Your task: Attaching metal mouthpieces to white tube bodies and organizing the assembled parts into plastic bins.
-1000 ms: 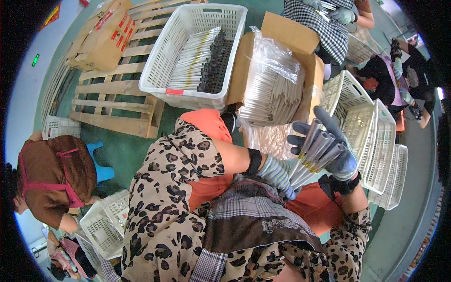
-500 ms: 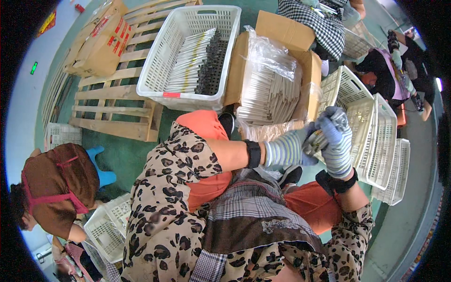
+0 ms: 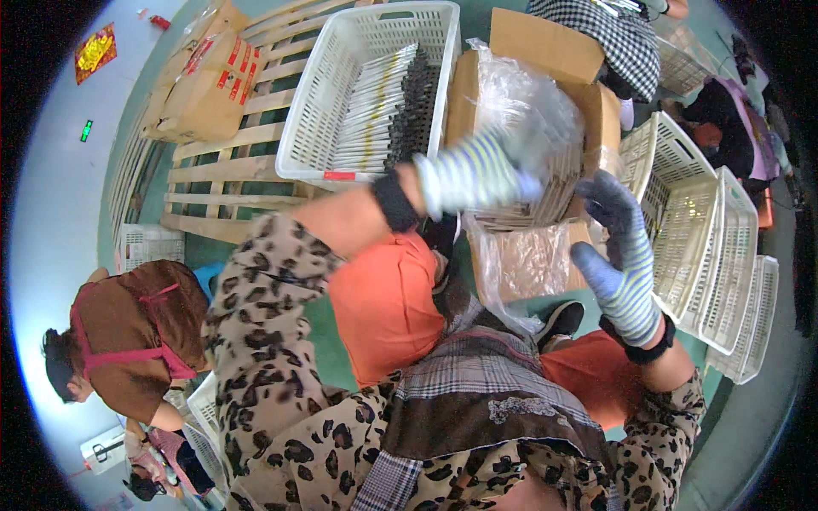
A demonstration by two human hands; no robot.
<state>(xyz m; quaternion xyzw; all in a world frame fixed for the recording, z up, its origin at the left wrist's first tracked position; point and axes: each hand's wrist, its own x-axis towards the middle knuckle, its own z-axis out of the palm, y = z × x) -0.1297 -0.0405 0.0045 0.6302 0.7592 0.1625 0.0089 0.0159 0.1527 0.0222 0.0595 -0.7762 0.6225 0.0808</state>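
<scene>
Both my hands wear striped knit gloves with grey-blue fingertips. My left hand [image 3: 477, 175] reaches over the open cardboard box [image 3: 464, 98]; its fingers are smeared by motion, so a hold cannot be told. In that box lie many thin white rods [image 3: 558, 183], partly under a clear plastic liner [image 3: 520, 94]. Just right of the box's near side, my right hand [image 3: 626, 264] is raised, thumb and fingers apart, with nothing between them. To the left of the box stands a white plastic basket [image 3: 298, 128] with rows of white rods with black ends [image 3: 383, 111].
A wooden pallet [image 3: 226, 170] at the far left carries a taped carton [image 3: 204, 85]. Several white crates [image 3: 694, 247] stand nested at my right. A person in a brown garment [image 3: 128, 332] sits at left; others work at the far right. My knee [image 3: 388, 307] is before the basket.
My hands were together right of the box and have parted. The left has swung left over the box; the right has opened. The whole view has shifted slightly.
</scene>
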